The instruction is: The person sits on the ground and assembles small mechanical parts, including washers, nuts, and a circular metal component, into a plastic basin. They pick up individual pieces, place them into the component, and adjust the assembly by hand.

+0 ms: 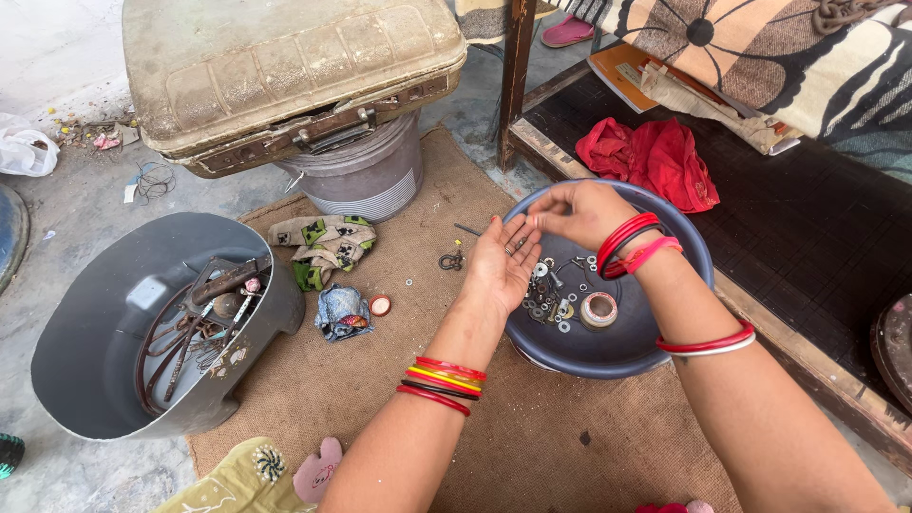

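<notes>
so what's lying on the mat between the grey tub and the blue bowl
In the head view, between the grey tub and the blue bowl lie a bunched blue cloth and a small round lid.

1. From my feed the scene is bright, lit by even, soft daylight with no hard beam.
2. Shadows are faint: I see a soft one under the left hand on the blue basin, and darkness under the suitcase.
3. The concrete floor at top left looks washed out, near overexposed.
4. Focus is sharp at centre; small parts in the basin stay readable.
5. Wide-angle stretch bends my forearms and the frame's corners.
</notes>
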